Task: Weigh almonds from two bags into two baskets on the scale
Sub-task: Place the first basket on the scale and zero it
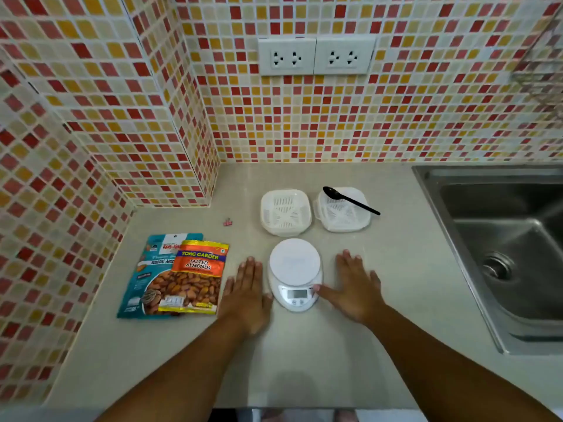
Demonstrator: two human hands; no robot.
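Left hand (248, 295) and right hand (355, 287) lie flat on the surface (304, 360), either side of the scale (295, 274), each grip open; right thumb touches the scale's front

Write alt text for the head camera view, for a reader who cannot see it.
Two open hands, left hand and right hand, lie flat on a counter either side of a white scale, its platform bare. Behind it sit two white baskets, a black spoon across the right one; two almond bags lie left, a sink right.
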